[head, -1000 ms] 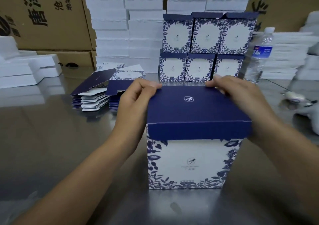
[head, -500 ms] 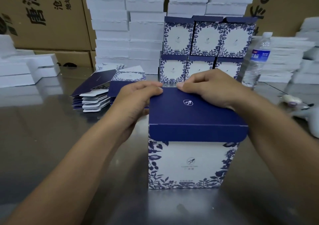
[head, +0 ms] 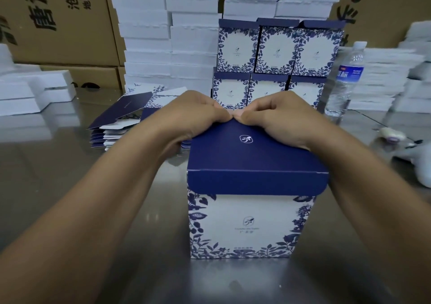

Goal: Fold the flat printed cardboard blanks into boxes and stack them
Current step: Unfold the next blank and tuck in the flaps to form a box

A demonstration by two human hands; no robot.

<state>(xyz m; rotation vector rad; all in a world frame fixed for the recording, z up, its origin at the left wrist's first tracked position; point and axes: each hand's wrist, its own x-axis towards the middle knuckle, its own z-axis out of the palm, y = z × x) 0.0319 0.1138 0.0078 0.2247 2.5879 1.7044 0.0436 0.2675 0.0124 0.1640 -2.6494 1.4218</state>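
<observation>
With six boxes [head: 277,54] stacked behind, the box [head: 251,224] on the table [head: 70,187] is nearly closed, left hand [head: 186,114] and right hand [head: 279,114] curled over its lid's [head: 247,161] far edge (hands touching); a pile of blanks [head: 121,121] remains.

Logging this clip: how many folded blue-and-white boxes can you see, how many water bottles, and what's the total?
front box: 1
stacked boxes: 6, in two rows of 3
water bottle: 1
Total: 8
flat blanks: the pile overlaps too much to count, so it is left out of the total.
</observation>
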